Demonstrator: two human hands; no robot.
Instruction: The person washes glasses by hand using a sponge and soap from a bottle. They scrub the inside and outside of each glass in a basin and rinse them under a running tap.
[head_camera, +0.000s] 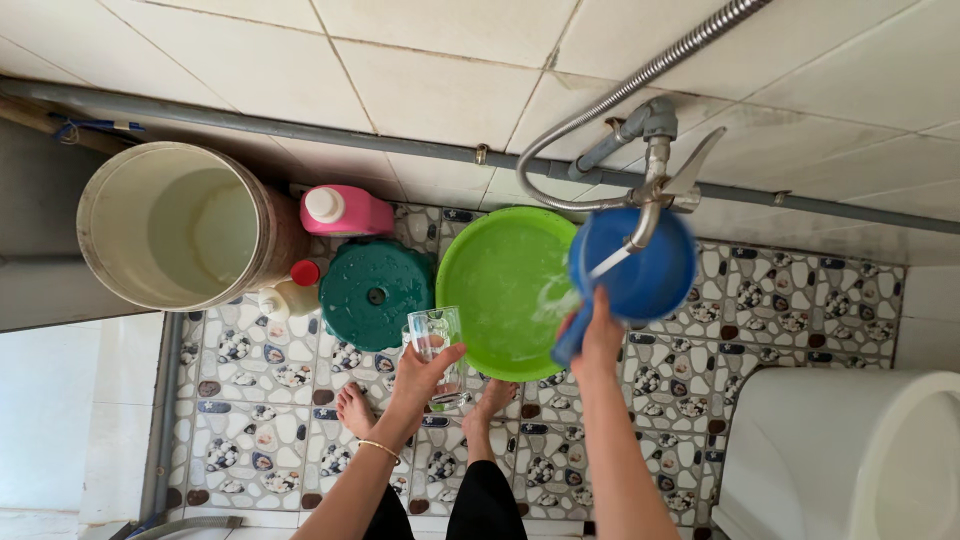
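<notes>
My left hand grips a clear glass mug, held upright above the patterned floor, just left of a large green basin. My right hand holds the handle of a blue water scoop, raised under a metal tap on the wall. A thin stream of water runs from the tap's spout into the scoop. The basin holds a little sudsy water on its right side. My bare feet stand on the floor below the basin.
A dark green plastic stool stands left of the basin. Behind it are a pink bottle, a red-capped bottle and a big cream bucket. A white container sits at the lower right. A grey pipe runs along the wall.
</notes>
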